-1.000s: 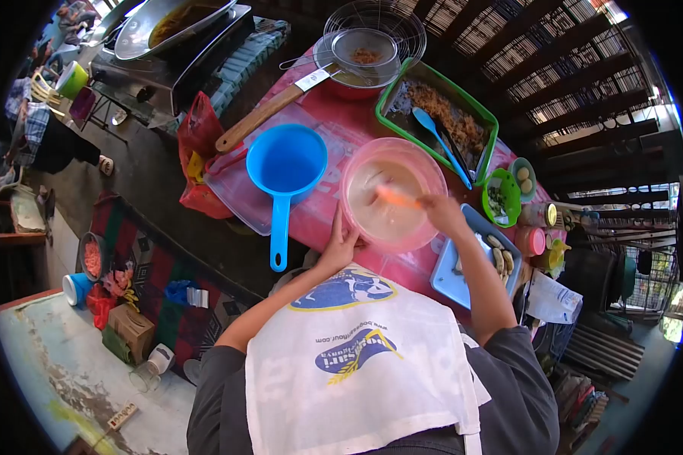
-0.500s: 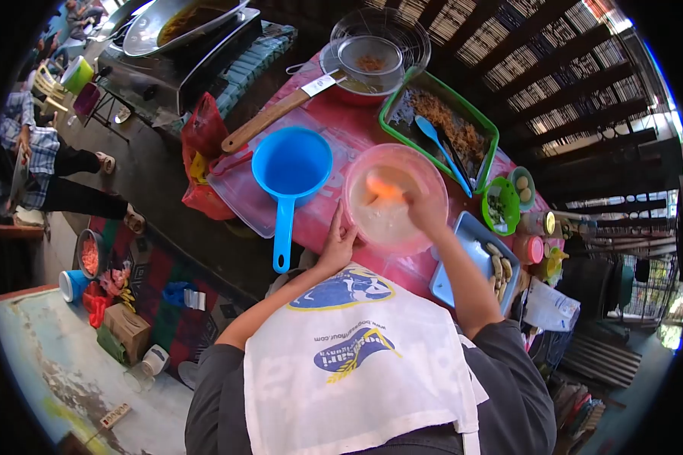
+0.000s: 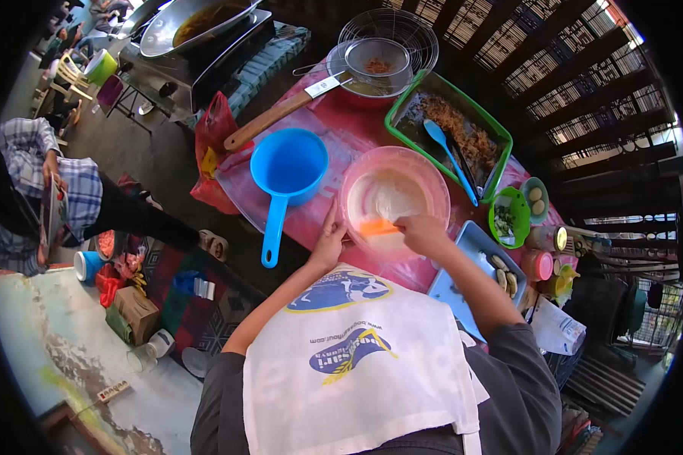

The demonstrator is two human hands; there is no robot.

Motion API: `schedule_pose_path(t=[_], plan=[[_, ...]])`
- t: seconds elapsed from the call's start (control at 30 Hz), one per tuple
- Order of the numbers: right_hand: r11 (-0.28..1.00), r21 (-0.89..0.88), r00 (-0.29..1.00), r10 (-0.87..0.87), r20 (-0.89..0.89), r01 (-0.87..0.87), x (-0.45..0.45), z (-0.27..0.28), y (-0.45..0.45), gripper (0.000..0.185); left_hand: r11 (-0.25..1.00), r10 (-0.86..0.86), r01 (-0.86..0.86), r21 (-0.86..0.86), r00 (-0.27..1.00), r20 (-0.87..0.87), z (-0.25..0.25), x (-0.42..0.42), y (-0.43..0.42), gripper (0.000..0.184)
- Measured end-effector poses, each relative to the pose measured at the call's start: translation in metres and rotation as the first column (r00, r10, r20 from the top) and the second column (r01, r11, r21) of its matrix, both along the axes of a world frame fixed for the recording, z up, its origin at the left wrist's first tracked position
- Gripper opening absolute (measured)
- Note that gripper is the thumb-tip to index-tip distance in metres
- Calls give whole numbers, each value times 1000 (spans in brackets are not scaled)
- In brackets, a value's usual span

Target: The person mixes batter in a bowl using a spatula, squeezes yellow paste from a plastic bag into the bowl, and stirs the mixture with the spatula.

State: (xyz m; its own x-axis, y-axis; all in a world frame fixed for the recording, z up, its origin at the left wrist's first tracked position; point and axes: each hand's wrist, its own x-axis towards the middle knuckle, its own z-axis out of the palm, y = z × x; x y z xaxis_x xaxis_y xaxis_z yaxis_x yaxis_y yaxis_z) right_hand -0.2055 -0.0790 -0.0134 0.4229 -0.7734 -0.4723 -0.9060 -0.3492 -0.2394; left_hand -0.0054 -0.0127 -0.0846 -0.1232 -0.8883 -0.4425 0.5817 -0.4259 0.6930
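Left fingers point(image 3: 329, 218) spread, right fingers point(image 3: 409, 224) pinch an orange spatula point(image 3: 375, 227) in pale, milky liquid point(image 3: 396, 199).

Single camera, worn on person's head. It looks forward and steeply down: apron point(image 3: 357, 379) below, close to lens; left hand point(image 3: 329, 244), right hand point(image 3: 423, 234) and pink bowl point(image 3: 435, 182) near middle, little farther. View very wide, round, with dark border. Floor point(image 3: 159, 155) enters at left, slatted wall point(image 3: 569, 98) at upper right.

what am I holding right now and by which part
Your right hand holds an orange spatula by its handle end; your left hand is against the pink bowl, grip unclear.
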Motion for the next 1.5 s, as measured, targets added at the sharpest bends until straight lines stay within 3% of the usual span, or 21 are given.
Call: schedule_pose_path(t=[0.1, 0.23, 0.27, 0.33, 0.4, 0.5, 0.6, 0.7, 0.8, 0.9, 0.93, 1.03, 1.07, 1.17, 1.2, 1.23, 1.3, 1.4, 1.5], plan=[[989, 69, 989, -138, 53, 134, -29, 8, -26, 23, 999, 33, -31, 44, 999, -29, -11, -13, 14, 61], [957, -171, 952, -190, 238, 234, -26, -39, -44, 24, 998, 44, -44, 53, 999, 8, -15, -37, 36, 66], [956, -134, 962, -247, 115, 261, -15, -44, -28, 24, 997, 64, -63, 54, 998, -24, -13, -38, 37, 66], [995, -58, 994, -78, 78, 83, -16, -22, 0, 24, 993, 109, -104, 58, 990, -87, -6, -37, 35, 66], [998, 56, 992, 2, 124, -9, -27, -3, 3, 24, 998, 56, -56, 31, 998, 9, -6, -29, 32, 64], [991, 44, 992, -128, 17, 127, -41, -1, -38, 24, 997, 38, -42, 61, 997, 61, 6, -17, 21, 58], [959, -64, 947, -258, 192, 275, -26, -27, -58, 23, 996, 19, -28, 81, 994, 108, 12, -6, 0, 51], [978, -182, 979, 131, 153, -102, -3, -28, -17, 23, 997, 38, -50, 56, 981, 192, 12, 4, -10, 47], [988, -41, 978, 153, 139, -148, -21, 0, -19, 23, 993, 104, -115, 37, 971, 215, 3, 5, -9, 46], [995, -26, 995, -97, 26, 98, -19, 10, -53, 24, 981, 180, -192, 32, 960, 216, -9, -11, 13, 47], [981, -101, 982, -155, 113, 166, -15, 5, -58, 26, 982, 183, -188, 5, 963, 197, -3, -20, 23, 47], [989, -139, 986, -33, 161, 56, 0, -19, -26, 26, 978, 207, -205, -25, 974, 95, -3, -33, 36, 51], [993, -107, 992, 58, 110, -46, 3, -14, -12, 26, 982, 190, -190, -9, 978, 88, -3, -31, 36, 51], [992, 107, 994, 52, 92, -61, -13, 16, -13, 27, 984, 174, -176, 30, 983, 55, 1, -31, 33, 51], [995, 54, 992, 80, 94, -85, -22, 16, -24, 27, 984, 169, -171, 44, 984, 48, 3, -30, 33, 51], [994, 74, 997, -76, 16, 75, -24, 15, -37, 27, 989, 142, -145, 32, 986, 86, 4, -27, 32, 51], [974, -60, 973, -213, 90, 218, -27, 2, -55, 28, 996, 91, -92, -2, 983, 158, 7, -25, 25, 50], [976, -45, 963, -202, 180, 213, -15, -38, -26, 24, 991, 133, -130, -26, 972, 194, 11, -25, 16, 48], [996, -4, 990, -86, 113, 87, -14, -18, 10, 24, 992, 129, -128, -13, 978, 166, 8, -21, 15, 46]])
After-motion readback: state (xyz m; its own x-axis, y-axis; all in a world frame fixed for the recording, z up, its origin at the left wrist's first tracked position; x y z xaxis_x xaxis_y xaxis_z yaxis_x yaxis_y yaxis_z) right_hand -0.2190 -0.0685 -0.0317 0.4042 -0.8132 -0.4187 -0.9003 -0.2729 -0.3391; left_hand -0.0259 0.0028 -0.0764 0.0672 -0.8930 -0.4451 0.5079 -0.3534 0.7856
